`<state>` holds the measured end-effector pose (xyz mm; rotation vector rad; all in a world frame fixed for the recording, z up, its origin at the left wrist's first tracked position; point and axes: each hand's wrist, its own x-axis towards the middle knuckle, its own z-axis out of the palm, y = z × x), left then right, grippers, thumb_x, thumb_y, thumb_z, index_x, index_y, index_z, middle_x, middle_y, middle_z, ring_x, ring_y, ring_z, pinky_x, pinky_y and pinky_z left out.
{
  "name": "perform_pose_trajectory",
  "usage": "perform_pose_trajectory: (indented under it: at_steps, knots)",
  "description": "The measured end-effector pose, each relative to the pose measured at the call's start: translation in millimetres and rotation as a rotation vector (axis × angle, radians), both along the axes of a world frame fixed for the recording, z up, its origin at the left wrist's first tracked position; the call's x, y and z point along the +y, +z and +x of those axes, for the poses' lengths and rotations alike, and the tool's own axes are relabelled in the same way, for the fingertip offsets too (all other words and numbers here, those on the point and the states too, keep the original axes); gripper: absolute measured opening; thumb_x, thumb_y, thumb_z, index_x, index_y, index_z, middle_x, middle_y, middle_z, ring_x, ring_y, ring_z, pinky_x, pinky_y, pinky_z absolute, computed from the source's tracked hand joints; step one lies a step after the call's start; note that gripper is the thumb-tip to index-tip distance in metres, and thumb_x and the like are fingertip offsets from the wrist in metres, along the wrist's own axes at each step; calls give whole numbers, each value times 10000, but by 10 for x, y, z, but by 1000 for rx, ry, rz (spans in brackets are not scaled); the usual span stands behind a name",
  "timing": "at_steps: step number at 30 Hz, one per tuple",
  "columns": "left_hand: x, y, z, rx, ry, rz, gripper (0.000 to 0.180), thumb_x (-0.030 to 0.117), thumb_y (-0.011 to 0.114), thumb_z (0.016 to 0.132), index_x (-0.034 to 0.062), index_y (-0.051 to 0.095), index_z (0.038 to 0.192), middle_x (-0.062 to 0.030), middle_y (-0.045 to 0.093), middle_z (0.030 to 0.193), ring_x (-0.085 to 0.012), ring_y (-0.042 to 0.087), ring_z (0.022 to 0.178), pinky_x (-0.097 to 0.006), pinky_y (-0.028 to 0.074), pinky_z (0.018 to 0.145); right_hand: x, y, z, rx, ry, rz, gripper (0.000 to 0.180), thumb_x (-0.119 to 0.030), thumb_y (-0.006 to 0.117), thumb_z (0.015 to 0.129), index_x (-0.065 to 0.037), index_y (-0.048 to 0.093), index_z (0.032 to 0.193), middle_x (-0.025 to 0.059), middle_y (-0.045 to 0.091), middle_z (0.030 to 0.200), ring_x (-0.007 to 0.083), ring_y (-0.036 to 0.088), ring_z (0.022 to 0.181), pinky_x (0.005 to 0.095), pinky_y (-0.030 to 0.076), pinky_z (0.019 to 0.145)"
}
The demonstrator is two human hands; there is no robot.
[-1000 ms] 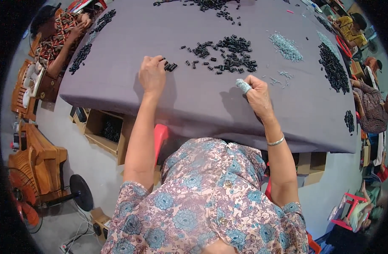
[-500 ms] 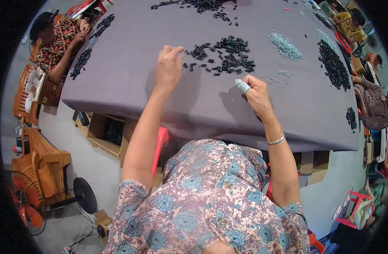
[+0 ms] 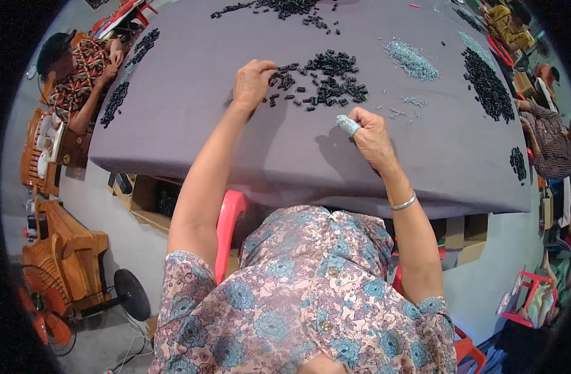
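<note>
On the grey cloth a loose pile of small black cylindrical pieces (image 3: 332, 87) lies in front of me. At its left edge is my left hand (image 3: 252, 84), fingers bent and drawn together against the nearest black pieces; whether one is between the fingertips is hidden. My right hand (image 3: 371, 136) is curled closed just above the cloth, nearer to me than the pile. A pale blue-grey patterned wrap (image 3: 347, 125) covers one of its digits. What the closed fingers hold, if anything, does not show. Beyond the right hand lie a few thin silvery pins (image 3: 397, 113).
A bigger heap of silvery pins (image 3: 411, 60) lies farther right. More black pieces are heaped at the far edge (image 3: 288, 6) and right side (image 3: 488, 87). People sit around the table. Below it stand a cardboard box (image 3: 149, 202) and a red chair (image 3: 230, 218); a fan (image 3: 39, 305) is at lower left.
My left hand has moved slightly right, its fingertips coming to the pile's left edge. My right hand stays curled closed, in nearly the same place. The whole view has shifted slightly.
</note>
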<state>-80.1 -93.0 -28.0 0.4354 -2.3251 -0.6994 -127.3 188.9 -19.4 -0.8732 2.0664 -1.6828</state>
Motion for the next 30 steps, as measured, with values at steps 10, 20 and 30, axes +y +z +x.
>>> perform_pose_trajectory:
  at_steps: [10,20,30]
  knots:
    - [-218,19,-70,-4,-37,331,212,134,620,835,40,676,1017,-29,683,867,-91,611,797,-226,474,716,0,31,13,17,-10,25,261,-149,669,835,-29,512,665,-69,427,579,28,347,565,224,291,456]
    - [-86,215,-1,179,-90,412,187,105,623,822,20,676,979,-57,689,874,-116,633,768,-243,485,731,4,40,9,-2,-14,5,264,-151,676,829,-29,517,658,-69,432,574,33,353,568,225,296,464]
    - [462,170,-11,-202,-293,-448,153,99,633,760,128,678,903,-36,583,928,-253,540,907,-382,466,802,-3,-6,6,28,7,5,256,-155,640,865,-68,500,669,-104,375,601,7,295,559,206,229,459]
